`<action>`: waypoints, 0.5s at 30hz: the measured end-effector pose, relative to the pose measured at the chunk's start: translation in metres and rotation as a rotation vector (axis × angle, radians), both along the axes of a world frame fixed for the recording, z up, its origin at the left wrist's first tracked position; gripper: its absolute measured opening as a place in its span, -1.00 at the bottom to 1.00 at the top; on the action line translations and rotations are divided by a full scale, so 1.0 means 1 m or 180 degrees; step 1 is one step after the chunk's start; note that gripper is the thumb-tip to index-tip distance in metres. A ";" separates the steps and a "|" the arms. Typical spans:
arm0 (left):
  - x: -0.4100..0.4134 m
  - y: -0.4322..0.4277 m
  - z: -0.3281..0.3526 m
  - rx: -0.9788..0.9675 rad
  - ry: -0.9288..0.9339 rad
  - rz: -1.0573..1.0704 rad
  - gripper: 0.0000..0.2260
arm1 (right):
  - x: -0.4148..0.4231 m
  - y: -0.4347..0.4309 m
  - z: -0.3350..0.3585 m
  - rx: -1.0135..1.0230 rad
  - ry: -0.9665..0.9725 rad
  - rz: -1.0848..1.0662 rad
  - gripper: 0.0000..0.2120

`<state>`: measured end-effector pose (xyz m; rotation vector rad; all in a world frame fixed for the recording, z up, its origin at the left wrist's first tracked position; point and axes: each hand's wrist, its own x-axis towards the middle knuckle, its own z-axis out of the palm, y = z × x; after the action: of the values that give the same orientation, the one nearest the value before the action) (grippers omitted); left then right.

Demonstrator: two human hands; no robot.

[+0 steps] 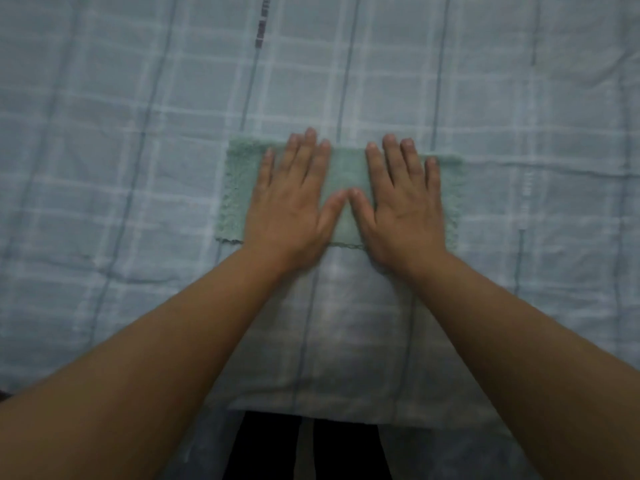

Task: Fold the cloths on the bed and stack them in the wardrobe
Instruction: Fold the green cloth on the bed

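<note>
Where the lower edge of the frame shows dark trouser legs [266, 445], both forearms extend upward over the checked bed [121, 98]. The left hand [289, 209] and right hand [405, 209] press palms down, side by side, on the green cloth [235, 192] at frame centre. The fingers [306, 157] are straight and slightly spread, thumb tips nearly meeting. The cloth lies as a flat rectangle on the bed.

Illumination is dim, flat and cool, with a blue-grey cast. Focus is soft throughout, with visible noise. Check lines on the bed [138, 188] bow outward toward the frame edges.
</note>
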<state>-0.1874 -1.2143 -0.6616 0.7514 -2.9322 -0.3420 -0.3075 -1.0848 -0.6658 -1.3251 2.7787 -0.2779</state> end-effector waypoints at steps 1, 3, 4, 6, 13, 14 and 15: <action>0.007 -0.005 -0.005 -0.0051 -0.0147 0.0015 -0.36 | -0.004 0.004 0.000 0.0080 0.0000 -0.0024 -0.36; 0.023 -0.015 -0.008 -0.0130 -0.0346 -0.0009 -0.35 | -0.014 0.015 0.004 0.0302 -0.0116 -0.0054 -0.34; 0.030 -0.018 -0.008 -0.0150 -0.0395 0.0003 -0.34 | -0.020 0.022 0.006 0.0407 -0.0188 -0.0087 -0.33; 0.042 -0.023 -0.004 -0.0173 -0.0478 0.0113 -0.32 | -0.032 0.037 0.009 0.0516 -0.0290 -0.0162 -0.31; 0.033 0.000 0.020 0.0149 -0.0160 0.0570 -0.31 | -0.060 0.048 0.025 -0.0032 -0.0645 -0.0228 -0.44; 0.026 0.013 0.026 0.0141 0.0096 0.0495 -0.38 | -0.066 0.046 0.031 -0.0133 -0.0707 -0.0306 -0.49; 0.019 0.028 0.031 0.0131 0.0359 0.0363 -0.46 | -0.073 0.042 0.038 -0.0144 -0.0802 -0.0401 -0.54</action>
<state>-0.1685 -1.1861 -0.6304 0.8706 -2.7714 -0.4209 -0.3802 -1.0430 -0.6281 -1.0420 2.6590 -0.4805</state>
